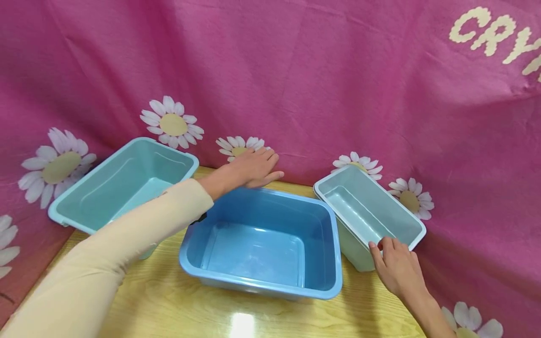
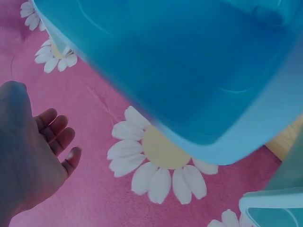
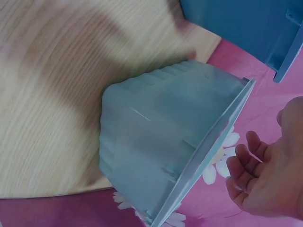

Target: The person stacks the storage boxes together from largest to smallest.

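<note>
Blue rectangular tub (image 1: 259,253) stands mid-table on the wooden tabletop (image 1: 177,300), between a teal tub (image 1: 131,180) at left and a pale grey-green tub (image 1: 363,211) at right, perhaps spaced so every opening stays reachable. Above its far rim lies the left hand (image 1: 256,168), fingers extended, gripping nothing; whether it touches cannot be told. The right hand (image 1: 397,270), loosely curled and holding nothing, is by the pale tub's near rim. Daisy-printed pink cloth (image 1: 304,84) hangs behind.
</note>
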Demonstrator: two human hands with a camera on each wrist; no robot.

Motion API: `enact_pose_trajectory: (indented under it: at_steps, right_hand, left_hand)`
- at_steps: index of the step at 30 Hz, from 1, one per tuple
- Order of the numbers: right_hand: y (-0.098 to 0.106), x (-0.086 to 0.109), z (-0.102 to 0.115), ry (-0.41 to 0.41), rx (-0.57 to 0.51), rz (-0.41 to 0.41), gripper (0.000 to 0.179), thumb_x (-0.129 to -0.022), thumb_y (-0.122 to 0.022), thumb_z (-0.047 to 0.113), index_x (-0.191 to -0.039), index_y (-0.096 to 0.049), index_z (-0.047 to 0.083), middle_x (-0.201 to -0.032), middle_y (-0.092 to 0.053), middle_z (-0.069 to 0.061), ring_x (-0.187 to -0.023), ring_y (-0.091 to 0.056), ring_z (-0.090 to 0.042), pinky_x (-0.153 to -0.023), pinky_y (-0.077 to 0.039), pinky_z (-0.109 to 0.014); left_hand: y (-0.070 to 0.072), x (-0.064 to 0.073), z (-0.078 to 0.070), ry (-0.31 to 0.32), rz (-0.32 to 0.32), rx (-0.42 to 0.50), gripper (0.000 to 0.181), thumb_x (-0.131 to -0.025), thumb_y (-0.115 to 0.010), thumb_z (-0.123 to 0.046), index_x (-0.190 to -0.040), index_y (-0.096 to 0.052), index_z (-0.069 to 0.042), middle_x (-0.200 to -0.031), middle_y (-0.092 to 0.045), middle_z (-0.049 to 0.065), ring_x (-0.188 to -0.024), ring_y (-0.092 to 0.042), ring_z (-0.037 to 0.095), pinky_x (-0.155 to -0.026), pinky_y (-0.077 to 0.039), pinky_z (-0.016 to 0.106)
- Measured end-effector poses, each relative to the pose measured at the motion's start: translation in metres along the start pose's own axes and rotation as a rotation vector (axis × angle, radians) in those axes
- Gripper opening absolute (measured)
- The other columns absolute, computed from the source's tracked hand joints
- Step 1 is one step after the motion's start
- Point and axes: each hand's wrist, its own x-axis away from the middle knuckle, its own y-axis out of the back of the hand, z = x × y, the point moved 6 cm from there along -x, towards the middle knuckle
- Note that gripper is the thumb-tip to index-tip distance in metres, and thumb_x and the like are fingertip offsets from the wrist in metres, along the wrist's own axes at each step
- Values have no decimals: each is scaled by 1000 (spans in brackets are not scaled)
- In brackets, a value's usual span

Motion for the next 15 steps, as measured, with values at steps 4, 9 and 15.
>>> enact_pose_trajectory:
  at_steps: [4, 9, 15]
  right_hand:
    - [2, 2, -4, -3, 14, -33, 36, -105, -46, 32, -88, -54, 1, -77, -52, -10, -74, -56, -38, -63, -41, -54]
    - [4, 5, -13, -39, 24, -34, 37, -105, -44, 32, -85, -54, 2, -77, -53, -12, -75, -55, -42, -61, -40, -55]
    - [2, 7, -24, -82, 39, 4, 41, -106, -41, 34, -83, -53, 2, -75, -54, -13, -76, -56, -44, -61, -40, -57]
  left_hand:
    - [1, -13, -1, 0, 1, -13, 60, -104, -36, -50, -144, -43, -6, -139, -49, 10, -131, -42, 26, -111, -29, 48]
    - [1, -28, -7, -24, 12, -39, 63, -104, -35, -50, -148, -38, -5, -146, -44, 12, -136, -39, 27, -113, -26, 48]
    - [2, -44, -17, -52, 23, -67, 63, -105, -33, -48, -151, -35, -5, -150, -40, 12, -139, -34, 26, -114, -25, 47]
